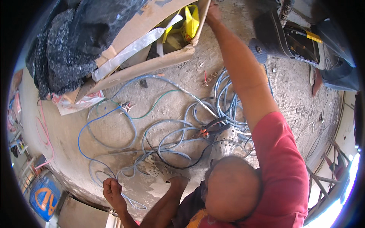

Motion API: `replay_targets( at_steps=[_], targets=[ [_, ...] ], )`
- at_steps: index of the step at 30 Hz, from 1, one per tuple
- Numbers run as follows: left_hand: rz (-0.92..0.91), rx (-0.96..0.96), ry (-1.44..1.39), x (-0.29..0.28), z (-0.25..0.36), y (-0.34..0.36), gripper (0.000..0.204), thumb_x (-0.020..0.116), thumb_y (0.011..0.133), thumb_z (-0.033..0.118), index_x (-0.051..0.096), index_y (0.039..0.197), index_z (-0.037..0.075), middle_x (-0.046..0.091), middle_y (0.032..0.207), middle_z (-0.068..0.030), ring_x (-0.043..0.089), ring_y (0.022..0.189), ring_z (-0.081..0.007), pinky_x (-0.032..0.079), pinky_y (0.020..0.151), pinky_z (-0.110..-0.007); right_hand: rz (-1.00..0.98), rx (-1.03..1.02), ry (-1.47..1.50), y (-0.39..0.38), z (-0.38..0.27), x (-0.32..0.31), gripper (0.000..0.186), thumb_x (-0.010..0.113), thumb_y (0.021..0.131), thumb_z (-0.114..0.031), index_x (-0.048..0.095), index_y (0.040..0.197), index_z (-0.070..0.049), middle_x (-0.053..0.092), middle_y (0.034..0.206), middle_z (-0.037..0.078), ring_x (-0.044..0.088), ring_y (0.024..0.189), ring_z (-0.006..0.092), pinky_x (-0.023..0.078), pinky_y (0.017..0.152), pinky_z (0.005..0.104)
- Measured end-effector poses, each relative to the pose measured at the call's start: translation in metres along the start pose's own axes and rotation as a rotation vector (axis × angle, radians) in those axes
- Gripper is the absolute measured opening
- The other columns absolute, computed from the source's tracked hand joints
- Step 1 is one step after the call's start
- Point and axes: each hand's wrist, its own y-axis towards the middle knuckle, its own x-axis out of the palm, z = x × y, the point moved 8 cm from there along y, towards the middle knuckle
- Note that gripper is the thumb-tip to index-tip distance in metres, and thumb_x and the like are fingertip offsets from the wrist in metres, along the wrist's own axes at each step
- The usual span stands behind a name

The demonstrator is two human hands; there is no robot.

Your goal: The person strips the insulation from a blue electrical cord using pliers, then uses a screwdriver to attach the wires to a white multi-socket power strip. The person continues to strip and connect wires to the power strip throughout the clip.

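My left hand (pixel 112 191), at the lower left, is closed in a pinch on a thin blue cable (pixel 84 150). That cable curves up the floor toward a small cluster of wire ends (pixel 127 106). At full stretch, my right hand (pixel 213 14) is at the right edge of an open cardboard box (pixel 167 64); its fingers are largely hidden. Inside the box are a yellow object (pixel 191 22) and a silvery strip (pixel 133 47). Loose loops of grey-blue cable (pixel 224 93) lie between my arms. Pliers with dark and orange handles (pixel 213 127) rest among them by my right shoe.
Black plastic sheeting (pixel 81 34) covers the box's left side. My perforated clogs (pixel 227 141) stand among the cable loops. At the right, another person's jeans leg (pixel 338 76) and bare foot (pixel 316 81) are near a black case (pixel 281 36). A blue container (pixel 43 195) stands lower left.
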Motion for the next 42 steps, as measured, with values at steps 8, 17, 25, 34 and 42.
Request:
replay_targets(
  at_steps=[8, 17, 25, 34, 42],
  targets=[
    [-0.198, 0.109, 0.145, 0.027, 0.007, 0.020, 0.013, 0.060, 0.096, 0.012, 0.061, 0.095, -0.002, 0.054, 0.082, -0.0031, 0.053, 0.073, -0.0114, 0.042, 0.066, -0.025, -0.367, 0.146, 0.250, -0.083, 0.009, -0.058, 0.073, 0.073, 0.075, -0.042, 0.058, 0.127, 0.008, 0.069, 0.112, 0.021, 0.067, 0.094, 0.0249, 0.053, 0.083, 0.0364],
    [-0.278, 0.474, 0.007, 0.015, 0.088, 0.116, 0.038, 0.065, 0.092, 0.044, 0.070, 0.093, 0.007, 0.062, 0.063, -0.0035, 0.059, 0.056, -0.0103, 0.048, 0.055, -0.029, -0.803, -0.243, 0.085, -0.246, -0.022, -0.147, 0.055, 0.070, 0.080, -0.019, 0.057, 0.132, -0.004, 0.057, 0.129, 0.016, 0.056, 0.115, 0.0282, 0.048, 0.093, 0.0395],
    [-0.166, 0.756, -0.042, 0.075, 0.214, 0.180, 0.035, 0.061, 0.092, 0.042, 0.068, 0.085, 0.009, 0.063, 0.071, -0.0033, 0.059, 0.064, -0.0125, 0.048, 0.063, -0.030, -0.790, -1.023, -0.145, -0.259, -0.047, -0.170, 0.054, 0.073, 0.074, 0.003, 0.057, 0.124, -0.007, 0.058, 0.124, 0.014, 0.057, 0.111, 0.0328, 0.050, 0.093, 0.0455],
    [-0.310, 0.586, 0.033, 0.078, 0.168, 0.142, 0.038, 0.056, 0.097, 0.043, 0.058, 0.079, 0.010, 0.055, 0.068, -0.0006, 0.048, 0.059, -0.0118, 0.040, 0.057, -0.032, -1.270, -0.325, 0.361, -0.371, -0.237, -0.131, 0.070, 0.075, 0.072, -0.013, 0.048, 0.134, 0.005, 0.063, 0.105, 0.012, 0.063, 0.091, 0.0202, 0.052, 0.077, 0.0328],
    [-0.320, 0.057, -0.927, 0.069, -0.011, 0.096, 0.041, 0.049, 0.102, 0.048, 0.053, 0.114, 0.009, 0.054, 0.121, -0.0075, 0.053, 0.120, -0.0219, 0.055, 0.089, -0.042, -1.070, -0.203, 0.855, -0.402, -0.296, -0.081, 0.064, 0.076, 0.075, -0.003, 0.047, 0.131, 0.007, 0.064, 0.102, 0.012, 0.066, 0.084, 0.0161, 0.057, 0.062, 0.0305]
  ],
)
